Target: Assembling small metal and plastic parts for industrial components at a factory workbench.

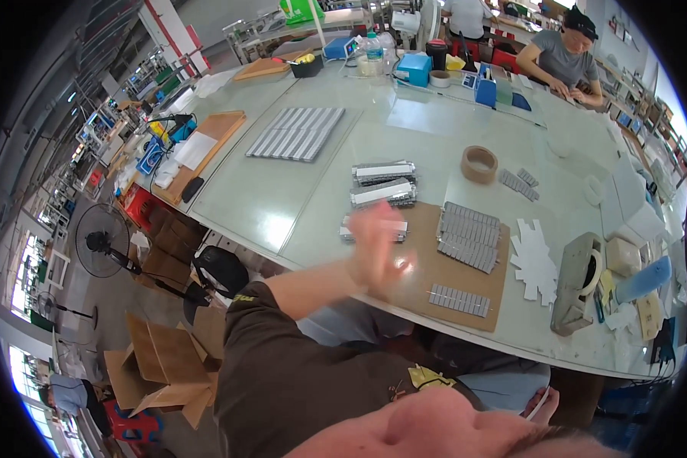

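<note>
My left hand (378, 248) is smeared by motion above the near side of the table, beside a brown board (427, 263); its fingers do not show clearly. Partly behind it lies a small grey bundle with a white strip (346, 229). Just beyond are two more grey bundles (385, 192) topped with white strips. On the board rest a block of grey segmented strips (469, 237) and a smaller row of grey pieces (459, 301). My right hand (543, 404) is low by my lap, below the table edge, its fingers closed around a thin white-edged thing.
Right of the board lie white strips (534, 259) and a tape dispenser (576, 282). A brown tape roll (479, 164) and small grey pieces (519, 185) sit farther back. Striped grey-white strips (298, 133) lie left. Another person (569, 57) works at the far right.
</note>
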`<state>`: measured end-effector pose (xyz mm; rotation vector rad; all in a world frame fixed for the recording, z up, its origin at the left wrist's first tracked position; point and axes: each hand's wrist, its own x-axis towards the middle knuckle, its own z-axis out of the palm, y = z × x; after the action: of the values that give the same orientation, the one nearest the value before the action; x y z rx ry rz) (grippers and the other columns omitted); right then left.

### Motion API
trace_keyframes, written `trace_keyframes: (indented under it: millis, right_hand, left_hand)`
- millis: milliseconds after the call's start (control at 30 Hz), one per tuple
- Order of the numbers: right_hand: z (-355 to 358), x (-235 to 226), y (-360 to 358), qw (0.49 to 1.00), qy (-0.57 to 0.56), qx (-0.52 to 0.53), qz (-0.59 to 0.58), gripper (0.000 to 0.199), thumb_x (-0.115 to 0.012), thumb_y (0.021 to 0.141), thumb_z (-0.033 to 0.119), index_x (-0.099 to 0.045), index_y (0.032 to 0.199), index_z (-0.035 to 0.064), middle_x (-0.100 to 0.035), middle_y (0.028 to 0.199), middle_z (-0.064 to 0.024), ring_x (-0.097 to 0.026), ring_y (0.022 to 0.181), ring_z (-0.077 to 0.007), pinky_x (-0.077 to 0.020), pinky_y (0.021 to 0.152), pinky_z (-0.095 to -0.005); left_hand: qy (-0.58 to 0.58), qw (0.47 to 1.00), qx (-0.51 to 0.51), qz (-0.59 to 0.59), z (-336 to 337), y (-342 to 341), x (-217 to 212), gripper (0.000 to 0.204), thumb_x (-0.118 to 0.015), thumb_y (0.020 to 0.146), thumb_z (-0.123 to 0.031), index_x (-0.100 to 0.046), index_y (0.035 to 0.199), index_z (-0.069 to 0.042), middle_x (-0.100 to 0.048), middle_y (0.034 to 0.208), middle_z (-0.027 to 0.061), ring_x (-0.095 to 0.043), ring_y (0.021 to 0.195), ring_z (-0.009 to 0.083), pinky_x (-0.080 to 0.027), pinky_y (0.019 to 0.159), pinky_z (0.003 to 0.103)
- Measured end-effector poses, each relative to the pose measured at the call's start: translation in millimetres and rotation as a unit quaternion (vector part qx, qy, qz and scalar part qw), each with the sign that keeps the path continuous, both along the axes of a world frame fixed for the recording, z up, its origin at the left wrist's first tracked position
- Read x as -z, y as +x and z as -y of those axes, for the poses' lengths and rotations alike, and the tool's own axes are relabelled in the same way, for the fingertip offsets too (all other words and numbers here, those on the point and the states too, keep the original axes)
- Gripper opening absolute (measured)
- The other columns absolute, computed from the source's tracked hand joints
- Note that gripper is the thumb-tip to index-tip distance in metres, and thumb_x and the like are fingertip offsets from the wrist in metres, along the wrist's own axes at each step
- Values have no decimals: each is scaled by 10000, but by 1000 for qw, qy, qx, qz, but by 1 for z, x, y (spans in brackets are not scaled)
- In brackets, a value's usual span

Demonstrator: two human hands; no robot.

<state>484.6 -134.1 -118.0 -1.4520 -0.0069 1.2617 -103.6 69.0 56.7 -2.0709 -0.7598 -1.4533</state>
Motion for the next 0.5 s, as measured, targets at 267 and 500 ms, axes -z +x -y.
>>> trace_keyframes:
  millis: [267,500]
  right_hand:
    - [-9,1,-1,1000,-19,-17,9,306,-512,836,343,-483,582,175,-413,474,21,-383,367,-145,-300,321,-288]
    - [-16,-28,-33,998,-56,31,-9,290,-524,831,340,-523,612,149,-490,540,-21,-432,440,-199,-340,409,-332]
  left_hand:
    - [-429,786,-217,389,-91,-131,8,863,-710,860,-385,-303,1498,29,-263,1572,280,-266,1471,382,-259,1183,453]
    - [-315,928,103,173,2,1,-32,658,-624,912,-109,-334,1477,61,-221,1579,295,-243,1465,392,-329,1115,455]
